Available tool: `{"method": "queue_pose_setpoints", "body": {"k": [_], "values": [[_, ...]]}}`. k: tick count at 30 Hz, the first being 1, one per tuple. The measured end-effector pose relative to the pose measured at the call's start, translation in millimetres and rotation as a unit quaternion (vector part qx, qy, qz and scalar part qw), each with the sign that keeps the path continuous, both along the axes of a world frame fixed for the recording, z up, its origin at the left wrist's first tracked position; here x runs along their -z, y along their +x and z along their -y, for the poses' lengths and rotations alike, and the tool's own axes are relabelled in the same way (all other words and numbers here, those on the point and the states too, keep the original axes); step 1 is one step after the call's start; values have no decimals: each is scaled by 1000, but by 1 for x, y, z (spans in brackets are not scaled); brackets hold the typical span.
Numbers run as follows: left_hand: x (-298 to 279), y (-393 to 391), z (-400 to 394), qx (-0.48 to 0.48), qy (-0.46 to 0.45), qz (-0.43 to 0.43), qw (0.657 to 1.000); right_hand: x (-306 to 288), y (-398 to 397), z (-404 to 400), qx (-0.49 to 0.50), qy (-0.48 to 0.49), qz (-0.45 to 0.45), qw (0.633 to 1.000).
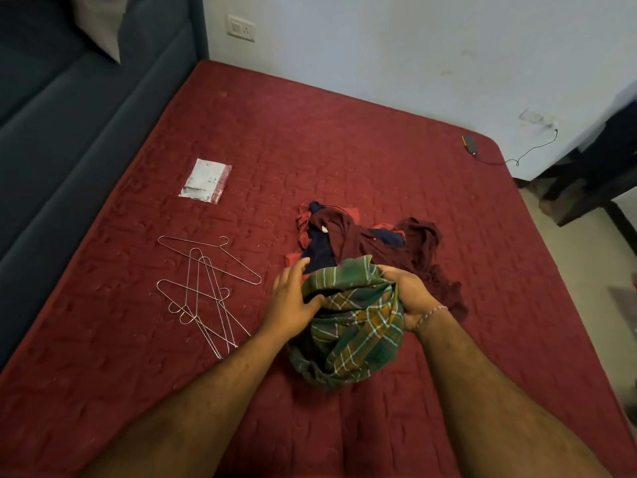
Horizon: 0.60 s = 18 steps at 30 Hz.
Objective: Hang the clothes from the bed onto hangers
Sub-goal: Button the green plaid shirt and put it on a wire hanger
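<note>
Gripping green plaid cloth (348, 326) w/ left hand (293, 298) & right hand (406, 291), on bed (310, 139).

There is a single view, from a wide-angle camera worn on the person's head. It looks forward and steeply down across the bed (344, 132), so the mattress fills most of the frame and its straight edges bow outward. Both forearms enter from the bottom edge, very close to the lens, and run up to the left hand (293, 301) and the right hand (406, 294) near the middle. The far wall (413, 46) runs across the top, a dark sofa (51, 132) borders the left side, and a strip of floor (586, 270) shows on the right.
</note>
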State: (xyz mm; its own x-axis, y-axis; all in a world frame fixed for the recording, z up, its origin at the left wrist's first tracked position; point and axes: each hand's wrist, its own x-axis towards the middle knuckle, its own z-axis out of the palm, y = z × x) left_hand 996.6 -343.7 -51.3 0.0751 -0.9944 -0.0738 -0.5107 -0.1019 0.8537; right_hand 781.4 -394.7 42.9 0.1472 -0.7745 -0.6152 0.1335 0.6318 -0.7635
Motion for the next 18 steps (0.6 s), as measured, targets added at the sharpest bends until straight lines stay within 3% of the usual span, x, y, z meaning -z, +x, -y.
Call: {"method": "queue_pose_setpoints", "body": {"k": [2, 4, 6, 8, 10, 12, 15, 17, 18], "values": [[-7, -6, 9, 94, -20, 30, 995, -12, -2, -5, -25, -10, 39, 999], [-15, -15, 21, 123, -40, 7, 992, -17, -7, -6, -20, -18, 26, 999], [-29, -23, 31, 82, -27, -77, 993, -16, -15, 3, 11, -37, -107, 993], [-52, -30, 40, 35, -35, -87, 995, 4, -36, 17, -2, -106, -284, 953], [-77, -39, 48, 5, -35, -51, 998, 2, -52, 15, -3, -221, -390, 894], [-105, -51, 56, 8, -12, -10, 1000, -27, -46, -1, -16, -322, -362, 875], [-132, -74, 64, 42, 21, 35, 998, -36, -45, -8, -162, -380, -323, 851], [-146, -88, 65, 31, 19, 39, 999, -33, -45, -5, -191, -406, -381, 808], [-152, -92, 65, 29, 15, 43, 999, -32, -44, -2, -162, -409, -399, 804]]}}
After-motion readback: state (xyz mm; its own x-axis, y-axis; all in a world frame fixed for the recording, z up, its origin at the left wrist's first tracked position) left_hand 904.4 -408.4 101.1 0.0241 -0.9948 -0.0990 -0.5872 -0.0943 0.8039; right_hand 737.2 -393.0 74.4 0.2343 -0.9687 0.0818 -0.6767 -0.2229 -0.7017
